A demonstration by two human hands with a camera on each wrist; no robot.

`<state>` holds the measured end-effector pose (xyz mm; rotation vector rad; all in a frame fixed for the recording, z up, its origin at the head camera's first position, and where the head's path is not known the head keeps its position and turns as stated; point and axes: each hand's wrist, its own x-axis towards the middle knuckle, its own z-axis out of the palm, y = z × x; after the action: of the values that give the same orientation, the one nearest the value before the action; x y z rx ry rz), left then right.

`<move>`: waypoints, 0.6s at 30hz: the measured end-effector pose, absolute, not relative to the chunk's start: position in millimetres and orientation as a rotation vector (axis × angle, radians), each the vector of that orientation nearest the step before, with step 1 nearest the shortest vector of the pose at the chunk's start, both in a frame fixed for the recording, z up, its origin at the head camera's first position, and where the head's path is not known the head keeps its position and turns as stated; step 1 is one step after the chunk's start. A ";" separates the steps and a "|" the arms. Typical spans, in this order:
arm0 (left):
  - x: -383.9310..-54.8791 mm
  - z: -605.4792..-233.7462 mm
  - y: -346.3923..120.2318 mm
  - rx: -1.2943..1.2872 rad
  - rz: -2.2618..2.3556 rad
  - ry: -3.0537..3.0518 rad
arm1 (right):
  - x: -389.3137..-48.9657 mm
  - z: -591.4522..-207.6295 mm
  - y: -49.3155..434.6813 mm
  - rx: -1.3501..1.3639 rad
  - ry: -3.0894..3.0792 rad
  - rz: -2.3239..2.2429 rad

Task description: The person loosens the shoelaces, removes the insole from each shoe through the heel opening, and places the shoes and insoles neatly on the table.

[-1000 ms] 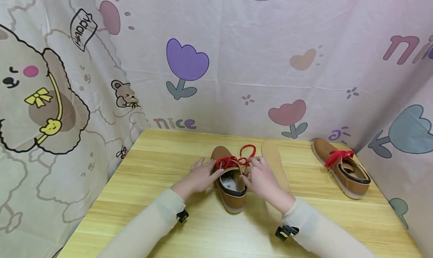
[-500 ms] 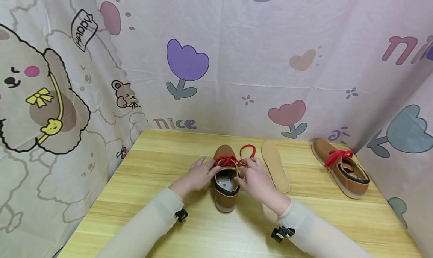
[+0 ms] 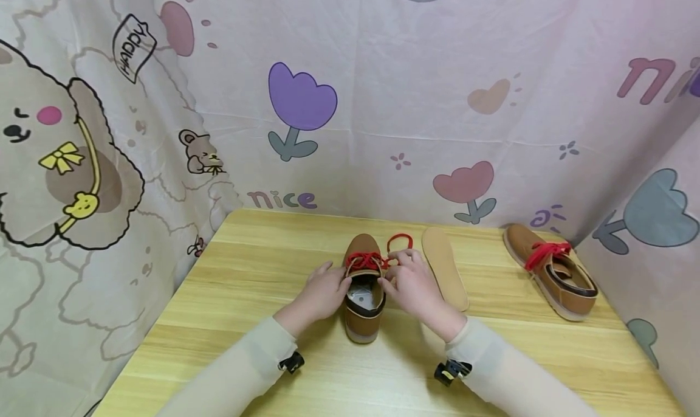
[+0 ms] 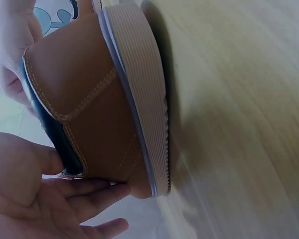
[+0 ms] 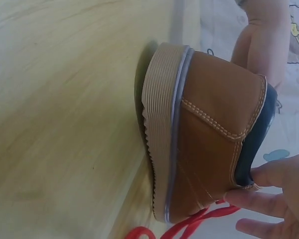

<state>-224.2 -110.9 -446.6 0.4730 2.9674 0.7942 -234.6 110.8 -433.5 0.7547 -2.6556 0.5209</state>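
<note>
A brown leather shoe (image 3: 363, 330) with red laces (image 3: 365, 261) stands upright on the table, its toe pointing away from me and its heel toward me. My left hand (image 3: 321, 293) grips the left edge of its opening, thumb at the dark collar and fingers along the outer side, as the left wrist view shows. On the opposite edge my right hand (image 3: 412, 287) pinches the opening in the same way, with its thumb at the collar. A grey-white lining shows inside the shoe. One red lace end loops out on the table behind my right hand.
A flat tan insole (image 3: 445, 271) lies just right of my right hand. Farther right is a second brown shoe (image 3: 578, 296) with its red laces tied. A printed curtain (image 3: 372, 101) borders the wooden table (image 3: 240, 253) at the back and sides.
The shoe has shifted slightly left and now points straighter ahead. My right hand has moved left with it. My left thumb has come down from near the laces to the opening's edge.
</note>
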 end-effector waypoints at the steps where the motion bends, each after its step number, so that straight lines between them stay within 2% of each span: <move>1: -224.7 -446.8 -111.3 0.464 0.797 2.967 | -234.2 -433.6 110.0 0.756 -2.661 0.522; 18: -226.0 -447.5 -114.2 0.452 0.836 2.979 | -231.1 -438.0 107.7 0.754 -2.683 0.555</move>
<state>-226.0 -114.2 -447.5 0.4518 2.9791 0.8363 -231.1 107.7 -438.0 0.7540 -2.6829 0.5545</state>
